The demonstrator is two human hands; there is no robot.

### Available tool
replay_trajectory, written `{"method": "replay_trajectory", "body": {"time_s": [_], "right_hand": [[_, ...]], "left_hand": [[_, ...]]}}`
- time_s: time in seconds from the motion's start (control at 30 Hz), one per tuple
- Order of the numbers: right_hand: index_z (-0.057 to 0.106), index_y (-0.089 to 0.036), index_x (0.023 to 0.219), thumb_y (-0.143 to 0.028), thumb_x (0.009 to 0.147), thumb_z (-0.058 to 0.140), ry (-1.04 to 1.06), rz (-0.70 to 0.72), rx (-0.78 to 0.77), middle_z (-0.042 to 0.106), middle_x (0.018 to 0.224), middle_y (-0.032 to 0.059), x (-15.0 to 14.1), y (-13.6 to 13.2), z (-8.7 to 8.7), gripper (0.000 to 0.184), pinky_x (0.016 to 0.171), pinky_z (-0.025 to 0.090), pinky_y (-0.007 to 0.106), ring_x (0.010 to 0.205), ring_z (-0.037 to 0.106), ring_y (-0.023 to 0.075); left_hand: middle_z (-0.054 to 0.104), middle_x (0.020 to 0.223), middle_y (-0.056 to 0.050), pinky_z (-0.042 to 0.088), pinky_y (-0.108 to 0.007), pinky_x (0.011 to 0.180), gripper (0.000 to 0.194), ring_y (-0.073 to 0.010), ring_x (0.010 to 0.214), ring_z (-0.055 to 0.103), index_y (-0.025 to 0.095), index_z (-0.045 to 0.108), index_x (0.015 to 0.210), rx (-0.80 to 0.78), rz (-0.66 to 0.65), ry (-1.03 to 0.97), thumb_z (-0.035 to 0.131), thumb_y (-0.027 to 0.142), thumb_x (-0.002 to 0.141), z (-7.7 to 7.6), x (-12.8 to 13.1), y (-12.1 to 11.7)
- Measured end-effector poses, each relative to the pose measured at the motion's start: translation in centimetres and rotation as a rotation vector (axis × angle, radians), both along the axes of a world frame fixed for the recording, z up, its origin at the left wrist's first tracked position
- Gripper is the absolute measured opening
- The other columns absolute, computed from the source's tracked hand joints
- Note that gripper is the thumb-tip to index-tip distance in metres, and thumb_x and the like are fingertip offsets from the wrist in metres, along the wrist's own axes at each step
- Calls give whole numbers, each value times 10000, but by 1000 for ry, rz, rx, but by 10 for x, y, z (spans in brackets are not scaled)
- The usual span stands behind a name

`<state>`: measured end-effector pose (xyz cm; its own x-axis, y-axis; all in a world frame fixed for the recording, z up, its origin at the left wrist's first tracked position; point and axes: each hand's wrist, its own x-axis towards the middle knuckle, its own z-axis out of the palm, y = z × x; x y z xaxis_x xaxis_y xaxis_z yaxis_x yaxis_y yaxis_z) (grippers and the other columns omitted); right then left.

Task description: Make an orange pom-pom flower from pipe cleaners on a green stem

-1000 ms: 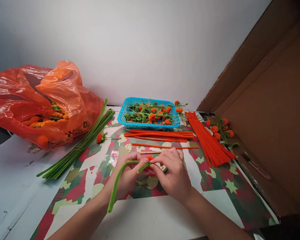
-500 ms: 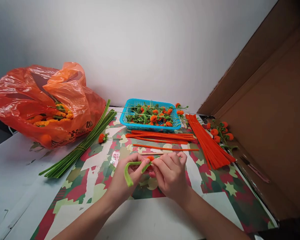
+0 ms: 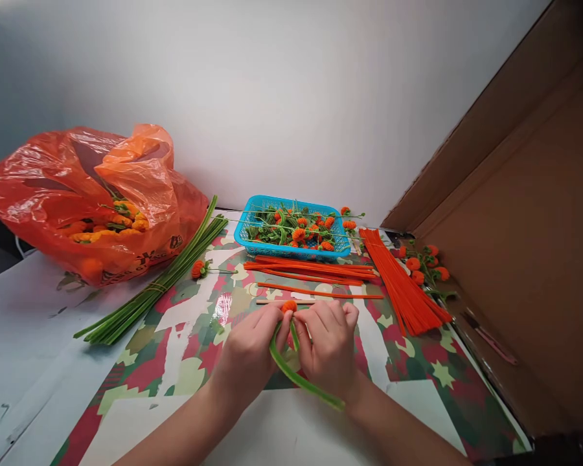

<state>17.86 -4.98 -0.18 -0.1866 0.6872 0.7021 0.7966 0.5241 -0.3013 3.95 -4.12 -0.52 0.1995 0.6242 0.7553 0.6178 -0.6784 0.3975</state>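
Note:
Both my hands meet low in the middle, over the patterned table cover. Between the fingertips of my left hand [image 3: 249, 347] is a small orange pipe-cleaner flower head [image 3: 289, 307], its ribbed top facing up. A green pipe cleaner [image 3: 305, 383] hangs from just under it, its long end curving down to the right below my right hand [image 3: 331, 343]. My right hand pinches close beside the flower head, at the short green end; its fingertips partly hide what they grip. Behind the hands lie a thin wooden stick [image 3: 267, 301] and a single orange pipe cleaner [image 3: 320, 292].
A blue basket [image 3: 272, 248] of orange flowers stands at the back. Orange pipe-cleaner bundles [image 3: 403, 285] lie right, green ones [image 3: 150, 288] left. An orange plastic bag [image 3: 43, 181] holds yellow-orange flowers. A loose flower [image 3: 199, 269], a pink-handled cutter [image 3: 490, 340] and a cardboard wall [image 3: 515, 194] flank the table.
The green pipe cleaner's long end has swung from the left of my left hand to below and right. The orange flower head is turned upward and shows more. The view has shifted slightly.

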Motion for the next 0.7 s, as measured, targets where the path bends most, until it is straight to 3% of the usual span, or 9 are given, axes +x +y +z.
{"method": "replay_trajectory", "body": {"time_s": [0.1,0.27,0.37,0.47,0.57,0.7], "right_hand": [[564,-185,714,-181,883,484,199,48,-235,575,712,13,-1,3,0,187,711,266,341,730,468,168],[514,-183,665,-350,802,578,1000,274,-1071,490,617,-18,3,10,3,225,579,314,267,577,411,118],[514,-165,604,-343,714,669,1214,397,-1311,440,564,-40,11,13,6,261,538,273,233,537,317,79],[518,-159,580,-348,692,719,1222,462,-1372,424,560,-44,17,13,10,299,527,269,221,541,294,72],[551,-154,577,-423,763,678,1062,451,-1295,435,557,-32,19,13,13,351,533,292,228,541,320,79],[626,-158,632,-499,839,563,927,268,-1024,476,576,-7,23,13,15,403,544,346,251,562,400,111]], "left_hand": [[700,799,-83,555,-245,660,159,-175,729,698,155,546,757,-18,4,20,512,76,890,-3,0,2],[706,800,-105,572,-275,752,160,-194,800,707,146,554,753,72,-42,44,522,51,877,-5,0,1],[727,891,-125,572,-278,788,129,-200,862,709,145,587,797,144,-100,58,542,45,864,-5,-2,0],[739,924,-106,568,-270,802,133,-196,880,709,167,603,774,18,-148,-47,554,80,862,-1,-3,0],[723,775,-46,566,-246,668,194,-165,713,694,186,594,696,-431,-124,-288,555,217,884,7,-4,3],[642,615,7,535,-237,553,270,-143,570,630,183,584,658,-895,-183,-609,619,392,826,13,-3,9]]}}
